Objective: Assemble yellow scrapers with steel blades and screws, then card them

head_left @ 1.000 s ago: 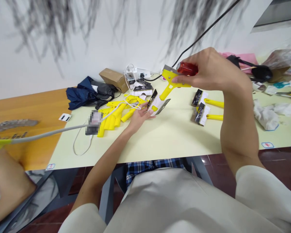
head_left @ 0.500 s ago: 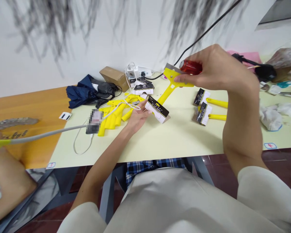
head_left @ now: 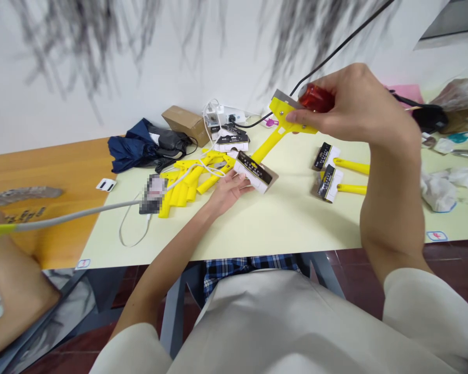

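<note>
My right hand (head_left: 359, 106) is closed on the broad head of a yellow scraper (head_left: 271, 143), thumb across its face near the metal blade. A red screwdriver handle (head_left: 315, 97) is tucked in the same hand; its shaft is hidden. The scraper tilts, handle pointing down and left. Around the lower handle sits a black-and-white folded packaging card (head_left: 254, 172). My left hand (head_left: 228, 193) pinches that card at its left edge, thumb in front and other fingers behind or below. The handle's end is hidden by the card.
Several yellow scrapers (head_left: 179, 193) are piled left of my left hand, a white cable lying over them. Two carded scrapers (head_left: 353, 165) lie to the right. Behind are more packaging cards (head_left: 232, 141), a cardboard box (head_left: 185, 124) and a dark blue cloth (head_left: 128, 145). Another person's arm (head_left: 21, 291) is at left.
My right hand and the scraper head have moved slightly up and to the right. The card has shifted a little the same way, and my left fingers now extend farther beneath it.
</note>
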The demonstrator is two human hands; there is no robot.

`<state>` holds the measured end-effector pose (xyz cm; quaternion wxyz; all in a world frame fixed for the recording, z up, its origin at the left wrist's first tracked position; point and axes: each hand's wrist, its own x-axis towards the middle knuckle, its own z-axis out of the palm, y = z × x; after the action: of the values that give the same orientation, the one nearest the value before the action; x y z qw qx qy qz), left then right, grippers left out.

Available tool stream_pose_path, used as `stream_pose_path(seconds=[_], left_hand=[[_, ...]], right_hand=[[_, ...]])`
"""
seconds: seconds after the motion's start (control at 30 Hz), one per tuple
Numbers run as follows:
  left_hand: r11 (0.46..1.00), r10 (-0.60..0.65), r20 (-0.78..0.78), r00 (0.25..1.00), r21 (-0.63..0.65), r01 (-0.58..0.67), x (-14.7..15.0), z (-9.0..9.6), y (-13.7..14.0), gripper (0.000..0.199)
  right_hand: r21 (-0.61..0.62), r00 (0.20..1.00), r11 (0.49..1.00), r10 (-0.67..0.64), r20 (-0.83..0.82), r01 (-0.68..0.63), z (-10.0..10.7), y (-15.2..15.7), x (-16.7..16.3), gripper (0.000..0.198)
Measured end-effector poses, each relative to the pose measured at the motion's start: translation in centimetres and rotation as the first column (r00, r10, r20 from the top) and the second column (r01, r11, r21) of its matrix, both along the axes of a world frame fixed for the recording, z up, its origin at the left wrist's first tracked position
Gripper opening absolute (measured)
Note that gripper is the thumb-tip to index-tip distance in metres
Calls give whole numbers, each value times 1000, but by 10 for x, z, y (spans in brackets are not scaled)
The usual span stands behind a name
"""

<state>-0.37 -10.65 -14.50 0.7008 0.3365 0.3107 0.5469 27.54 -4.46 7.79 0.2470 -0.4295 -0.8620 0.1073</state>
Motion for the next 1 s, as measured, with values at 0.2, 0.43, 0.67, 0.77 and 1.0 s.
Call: stream_pose_path(seconds=[0.2, 0.43, 0.67, 0.77, 1.0], left_hand=[[985, 173, 98, 980, -33, -170, 0, -3, 0, 47], [990, 138, -45, 989, 21, -137, 5, -7, 1, 62], [995, 61, -170, 984, 88, -47, 8, -9, 1, 63], [992, 62, -214, 975, 125, -36, 7, -8, 1, 61], [986, 118, -266, 957, 142, -82, 8, -14, 2, 64]], right_hand=[[-12, 1000, 1000, 12, 18, -12, -3, 4, -3, 56], [20, 996, 998, 55, 70, -57, 0, 2, 1, 60], [84, 991, 990, 104, 86, -111, 2, 0, 9, 64], [97, 992, 991, 89, 85, -97, 4, -2, 12, 65], [124, 984, 982, 125, 123, -140, 3, -4, 9, 65]])
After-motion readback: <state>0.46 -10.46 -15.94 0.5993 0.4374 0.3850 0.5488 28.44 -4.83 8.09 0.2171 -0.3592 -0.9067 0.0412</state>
